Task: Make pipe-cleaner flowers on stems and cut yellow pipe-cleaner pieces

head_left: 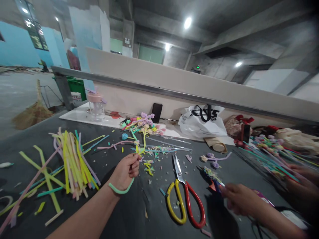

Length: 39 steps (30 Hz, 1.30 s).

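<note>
My left hand is closed in a pinch on a yellow pipe-cleaner flower, whose fuzzy stems stick up above the fingertips. A mint-green pipe cleaner loops round that wrist. At the right, my right hand is closed and smeared by motion. By its fingers shows a dark blue and orange item, too blurred to name. Between the hands lie large scissors, blades parted, one handle yellow and one red. Clipped pipe-cleaner bits are scattered beyond my left hand.
Loose pipe cleaners are heaped at the left. Finished fuzzy flowers lie at the back, near a phone, a clear cup and a white bag. Another person's hands work at the right edge.
</note>
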Available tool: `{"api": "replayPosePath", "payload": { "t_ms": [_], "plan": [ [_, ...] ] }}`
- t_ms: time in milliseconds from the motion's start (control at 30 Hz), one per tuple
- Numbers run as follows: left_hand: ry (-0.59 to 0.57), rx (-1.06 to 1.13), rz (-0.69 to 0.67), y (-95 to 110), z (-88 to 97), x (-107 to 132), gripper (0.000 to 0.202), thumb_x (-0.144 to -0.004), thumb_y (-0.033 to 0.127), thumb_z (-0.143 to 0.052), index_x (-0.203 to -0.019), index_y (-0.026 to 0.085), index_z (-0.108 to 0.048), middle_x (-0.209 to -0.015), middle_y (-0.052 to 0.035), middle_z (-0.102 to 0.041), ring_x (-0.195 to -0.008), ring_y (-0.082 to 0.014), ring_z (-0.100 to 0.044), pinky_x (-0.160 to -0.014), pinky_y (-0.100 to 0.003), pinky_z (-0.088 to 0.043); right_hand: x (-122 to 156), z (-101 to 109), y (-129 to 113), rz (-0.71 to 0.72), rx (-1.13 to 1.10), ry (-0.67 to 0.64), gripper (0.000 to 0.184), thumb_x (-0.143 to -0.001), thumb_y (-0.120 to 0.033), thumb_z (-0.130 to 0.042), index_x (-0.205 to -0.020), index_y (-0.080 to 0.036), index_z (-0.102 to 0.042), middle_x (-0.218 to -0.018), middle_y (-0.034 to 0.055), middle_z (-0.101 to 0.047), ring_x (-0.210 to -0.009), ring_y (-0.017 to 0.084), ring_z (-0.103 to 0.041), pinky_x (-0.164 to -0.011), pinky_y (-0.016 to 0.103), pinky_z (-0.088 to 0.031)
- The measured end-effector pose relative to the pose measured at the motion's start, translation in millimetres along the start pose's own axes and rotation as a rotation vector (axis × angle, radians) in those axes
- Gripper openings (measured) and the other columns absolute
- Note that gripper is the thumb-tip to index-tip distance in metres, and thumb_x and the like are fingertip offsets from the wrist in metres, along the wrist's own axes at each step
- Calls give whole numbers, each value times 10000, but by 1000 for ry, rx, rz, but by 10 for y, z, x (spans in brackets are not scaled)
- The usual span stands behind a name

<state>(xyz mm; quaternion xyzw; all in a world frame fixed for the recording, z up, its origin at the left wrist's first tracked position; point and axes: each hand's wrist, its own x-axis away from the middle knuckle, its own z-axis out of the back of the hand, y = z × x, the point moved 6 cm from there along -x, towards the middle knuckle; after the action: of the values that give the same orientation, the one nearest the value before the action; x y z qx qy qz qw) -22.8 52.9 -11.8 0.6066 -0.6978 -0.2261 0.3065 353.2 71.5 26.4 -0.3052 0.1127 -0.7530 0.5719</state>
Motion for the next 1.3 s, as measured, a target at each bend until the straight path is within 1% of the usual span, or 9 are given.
{"api": "replayPosePath", "payload": {
  "t_ms": [100, 167, 200, 333, 433, 533, 933, 1167, 1300],
  "plan": [
    [0, -2, -1, -5, -4, -2, 135, -760, 231, -551, -691, 125, -503, -435, 95, -285, -336, -7, -141, -330, -138, -102, 212, -324, -719, 314, 126, -38, 176, -768, -264, -466, -640, -190, -562, -533, 8, -597, -429, 127, -530, -429, 220, -382],
    [-2, -11, -1, -14, -3, -1, 138, -758, 233, -555, -692, 125, -502, -435, 94, -290, -334, -6, -141, -330, -138, -98, 410, -635, -1282, 622, 220, 8, 165, -772, -242, -454, -720, -209, -607, -665, 11, -638, -634, 150, -581, -572, 232, -406],
    [-2, -16, -2, -15, 1, 0, 140, -758, 235, -557, -692, 125, -502, -434, 94, -291, -334, -5, -140, -330, -138, -96, 470, -801, -1500, 701, 247, 30, 180, -784, -225, -441, -756, -211, -618, -725, 14, -651, -683, 149, -584, -615, 232, -402],
    [4, -38, -16, 6, 29, -15, 151, -753, 249, -563, -693, 129, -493, -428, 100, -282, -332, -6, -139, -329, -139, -101, 396, -1365, -1997, 758, 279, 81, 211, -781, -140, -435, -786, -198, -638, -833, 42, -663, -810, 151, -579, -693, 217, -375],
    [10, -48, -23, 27, 43, -34, 158, -747, 260, -570, -698, 136, -485, -428, 103, -277, -331, -8, -141, -328, -139, -108, 226, -1596, -2082, 727, 299, 89, 199, -763, -110, -453, -796, -178, -636, -839, 74, -656, -795, 164, -588, -669, 225, -372],
    [16, -53, -27, 27, 38, -40, 167, -739, 268, -581, -701, 137, -485, -429, 103, -283, -331, -7, -141, -329, -140, -109, 134, -1676, -2063, 710, 312, 92, 185, -749, -95, -470, -834, -166, -618, -856, 87, -643, -789, 169, -593, -656, 230, -370],
    [29, -30, -33, 21, 56, -16, 158, -758, 264, -569, -724, 134, -487, -469, 95, -287, -354, -6, -155, -346, -139, -122, 61, -1640, -1994, 757, 245, 90, 212, -770, -81, -433, -894, -176, -577, -905, 92, -613, -779, 187, -583, -637, 261, -363],
    [21, -21, -22, 36, 19, -3, 161, -760, 255, -575, -704, 131, -488, -470, 87, -307, -358, -7, -168, -344, -135, -142, 90, -1573, -1986, 788, 85, 75, 185, -727, -45, -430, -789, -167, -554, -802, 67, -596, -714, 171, -545, -607, 251, -346],
    [-15, -24, -1, 8, -29, 15, 154, -759, 243, -582, -710, 129, -491, -557, 62, -407, -363, 5, -200, -342, -129, -153, 160, -1516, -2003, 824, -75, 60, 137, -761, -92, -420, -757, -185, -520, -686, 6, -561, -656, 139, -507, -582, 217, -350]
  ]
}}
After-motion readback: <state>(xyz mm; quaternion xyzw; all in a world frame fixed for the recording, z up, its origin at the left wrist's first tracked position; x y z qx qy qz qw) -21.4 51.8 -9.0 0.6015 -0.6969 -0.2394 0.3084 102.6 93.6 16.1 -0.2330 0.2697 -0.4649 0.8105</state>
